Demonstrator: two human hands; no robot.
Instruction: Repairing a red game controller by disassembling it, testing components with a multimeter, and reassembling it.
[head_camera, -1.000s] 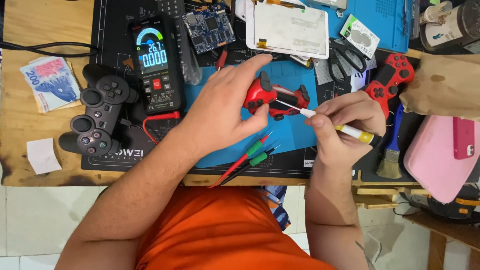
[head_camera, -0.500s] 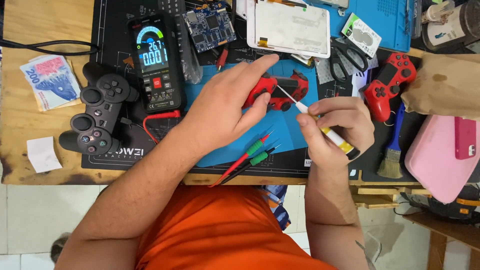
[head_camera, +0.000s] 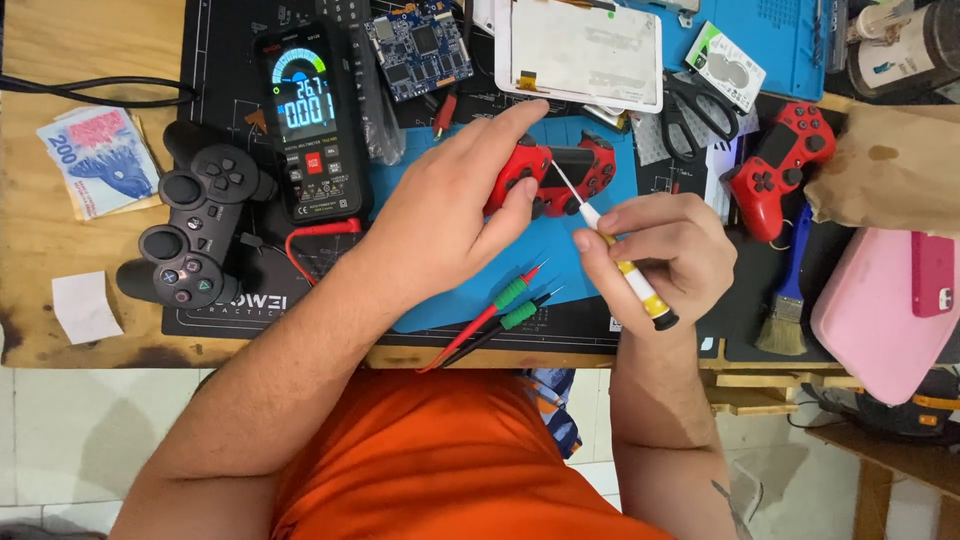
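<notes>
Red gamepad (head_camera: 560, 175) sits just above the middle of the frame on a blue mat (head_camera: 560, 260), and the left hand (head_camera: 450, 215) is clamped over its left grip, fingers wrapped across the top and thumb pressed on the front. The right hand (head_camera: 665, 245) is pinching a small screwdriver (head_camera: 615, 245) with a white and yellow handle and a black cap; its thin shaft slants up and left with the tip touching the pad's face. So both hands are busy, neither one open.

Two probe leads (head_camera: 505, 305), red and black with green collars, lie just below the left hand on the same mat. To the left, a multimeter (head_camera: 310, 120) with a lit colour screen lies flat on a black mat (head_camera: 240, 305), and next to it a black gamepad (head_camera: 195, 225) rests face up. A banknote (head_camera: 95, 160) lies on the bare wooden worktop (head_camera: 60, 60) at the far left, with a small white paper scrap (head_camera: 85, 305) below it.

Along the top there's a blue circuit board (head_camera: 420, 45) and a white panel (head_camera: 580, 50). Scissors (head_camera: 700, 110) lie to the right of that panel, then a second red gamepad (head_camera: 780, 165) further right, well apart from the one being held. A brush (head_camera: 790, 295) with a blue handle lies just under it, and a pink case (head_camera: 885, 310) sits at the right edge.
</notes>
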